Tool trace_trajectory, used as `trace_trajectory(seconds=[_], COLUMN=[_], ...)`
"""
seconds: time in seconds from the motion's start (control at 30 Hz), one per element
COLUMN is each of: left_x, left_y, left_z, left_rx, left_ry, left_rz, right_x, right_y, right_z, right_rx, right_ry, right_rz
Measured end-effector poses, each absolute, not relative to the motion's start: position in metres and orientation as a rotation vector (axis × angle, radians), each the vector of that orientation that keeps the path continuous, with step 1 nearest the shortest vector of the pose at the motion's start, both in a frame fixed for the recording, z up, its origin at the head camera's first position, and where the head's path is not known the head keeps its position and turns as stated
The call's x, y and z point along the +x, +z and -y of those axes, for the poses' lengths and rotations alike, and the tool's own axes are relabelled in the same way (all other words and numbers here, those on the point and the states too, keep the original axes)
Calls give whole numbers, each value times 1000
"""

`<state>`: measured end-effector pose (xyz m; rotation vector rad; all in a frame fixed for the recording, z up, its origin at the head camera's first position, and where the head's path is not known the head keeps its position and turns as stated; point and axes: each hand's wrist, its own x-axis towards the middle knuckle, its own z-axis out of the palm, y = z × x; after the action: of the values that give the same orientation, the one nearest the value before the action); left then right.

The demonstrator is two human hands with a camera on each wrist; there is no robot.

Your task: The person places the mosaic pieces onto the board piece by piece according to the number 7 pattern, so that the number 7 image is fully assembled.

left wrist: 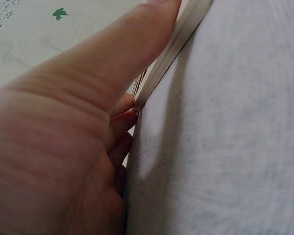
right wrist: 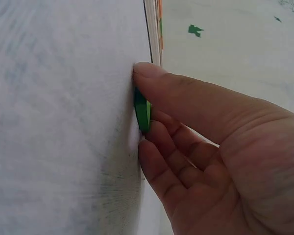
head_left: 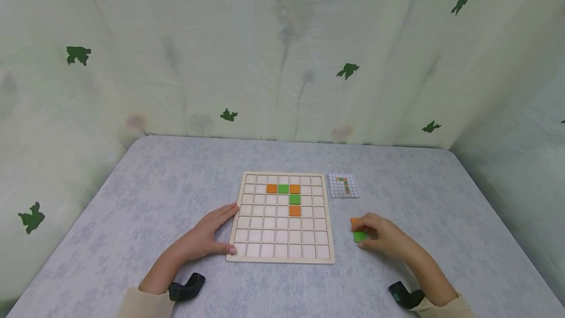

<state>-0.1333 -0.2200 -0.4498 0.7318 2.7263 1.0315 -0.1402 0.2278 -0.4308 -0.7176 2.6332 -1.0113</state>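
A wooden grid board (head_left: 269, 236) lies on the table, with three orange tiles and two green tiles set in its squares in a bent row. My left hand (head_left: 200, 237) rests at the board's left edge, its thumb near the lower corner and fingers higher up. To the right of the board, my right hand (head_left: 388, 240) pinches a green square tile (head_left: 359, 236) between thumb and fingers; in the right wrist view that green tile (right wrist: 142, 112) stands at the table surface. An orange tile (head_left: 354, 221) shows just beyond it, partly hidden by the fingers.
A small printed pattern card (head_left: 344, 185) lies off the board's upper right corner, showing a similar bent row of coloured squares. The grey table (head_left: 176, 171) extends to a pale curtain (head_left: 256, 38) with green bird shapes. A black device (head_left: 187, 287) sits at each wrist.
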Motion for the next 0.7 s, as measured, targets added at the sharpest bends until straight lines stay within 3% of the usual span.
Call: trace_trajectory(seconds=[0.37,0.7], left_x=[-133,-133], left_y=[-449,-450], left_z=[220,220], left_rx=[717,728], left_ry=[1028,1028], left_rz=[-2725,-2732], right_x=[-140,-141], right_y=[-425,-407], right_z=[-219,-191], right_rx=[-556,-809], right_ry=[-906,-1085], right_rz=[-2695,-2630])
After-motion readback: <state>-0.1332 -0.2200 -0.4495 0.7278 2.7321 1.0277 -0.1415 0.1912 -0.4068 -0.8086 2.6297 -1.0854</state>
